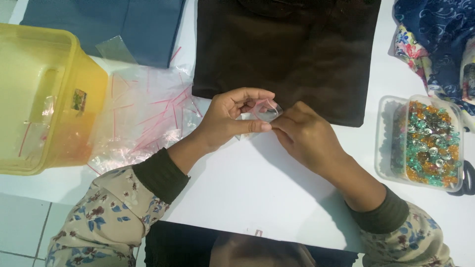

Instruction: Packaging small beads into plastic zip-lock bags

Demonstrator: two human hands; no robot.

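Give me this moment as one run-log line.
left hand: holds small clear plastic zip bag | right hand: pinches same bag | nearby: clear tub of coloured beads, pile of zip bags

Your right hand [306, 136] covers the near corner of the small clear bag [264, 111], so you cannot tell what it holds or whether its strip is sealed. Your right fingertips are hidden too. The yellow tub [47, 99], blue cloth [123, 27], brown cloth [287, 54] and patterned fabric [435, 34] run off the frame's edges. The beads in the clear box [423, 143] are too small to tell apart.
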